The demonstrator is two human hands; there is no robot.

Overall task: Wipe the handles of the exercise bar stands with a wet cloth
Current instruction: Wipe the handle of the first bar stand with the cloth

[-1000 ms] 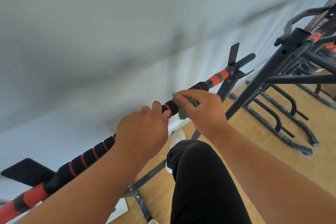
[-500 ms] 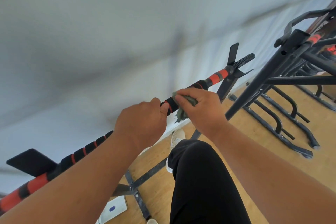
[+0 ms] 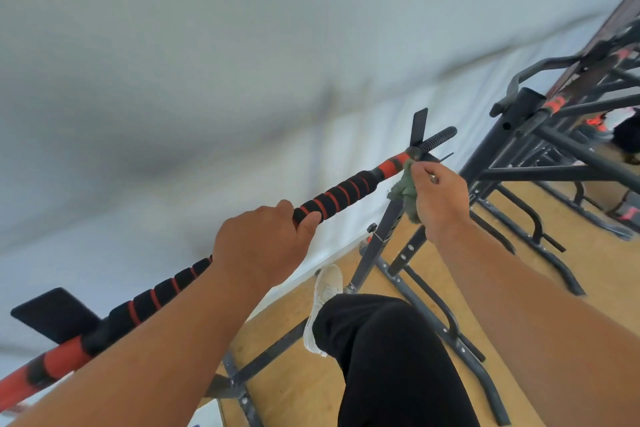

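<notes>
From the head camera, the padded bar (image 3: 332, 198) of the nearest stand runs slantwise from the lower left up toward the right, black foam ringed with red, with a plain red stretch near its far end and a ribbed black end grip (image 3: 437, 139) beyond that. The left hand (image 3: 263, 246) is wrapped round the foam about midway along, fingers curled over the top and thumb lying along the bar. The right hand (image 3: 440, 196) is further up, near the red stretch; its fingers are bunched round a green cloth (image 3: 403, 191), which hangs below the bar with its upper edge touching the red part just short of the ribbed grip. Beneath the arms a leg in black trousers (image 3: 391, 357) is raised, a white shoe (image 3: 325, 302) over the stand's dark base frame (image 3: 398, 274) on the wooden floor (image 3: 588, 270). More dark stands (image 3: 554, 149) are crowded together on the right. A pale wall (image 3: 242, 45) fills the upper part, blurred.
</notes>
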